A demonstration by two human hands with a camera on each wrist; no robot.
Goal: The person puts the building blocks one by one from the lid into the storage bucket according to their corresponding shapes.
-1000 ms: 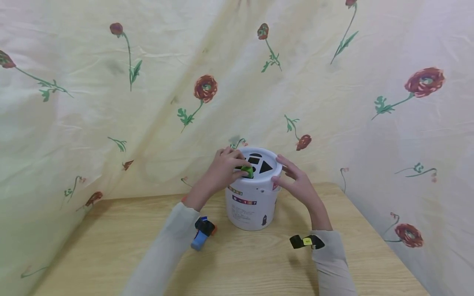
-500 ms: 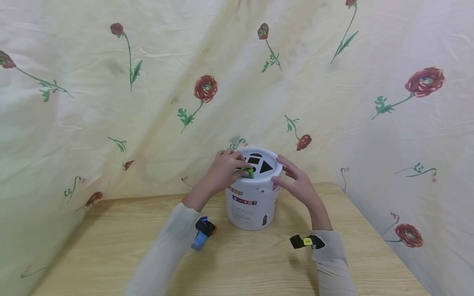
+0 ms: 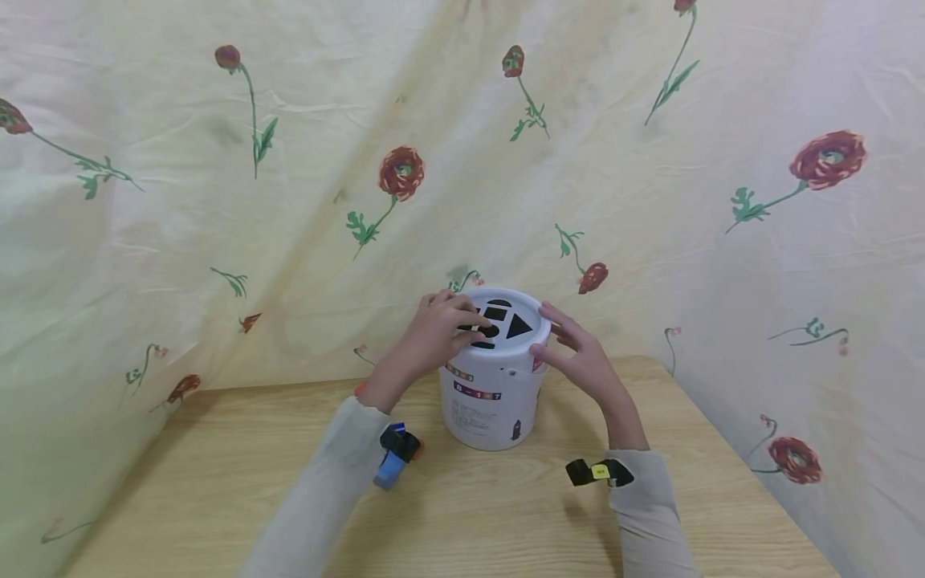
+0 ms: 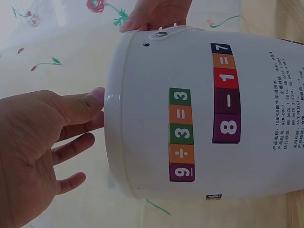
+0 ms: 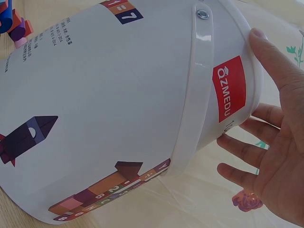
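A white bucket [image 3: 491, 417] stands upright on the table, printed with number blocks and small text. Its white lid [image 3: 515, 351] has several dark shaped holes, including a triangle and a rectangle. My left hand [image 3: 438, 327] hovers over the lid's left side, thumb and forefinger close to the near hole. In the left wrist view its other fingers spread loosely, and nothing shows between them. On the right, my right hand [image 3: 581, 357] rests thumb and fingertips against the lid's rim and the upper side. A white handle [image 5: 192, 95] hangs by the red label.
Coloured blocks [image 5: 18, 27] lie on the table beyond the bucket in the right wrist view. A blue piece [image 3: 389, 471] shows under my left wrist, with a red piece [image 3: 360, 388] farther back. Floral cloth [image 3: 303, 201] hangs behind the wooden table [image 3: 217, 482].
The green block that my left fingers held at the near hole has gone down out of sight through the lid. Both hands stay almost in place.
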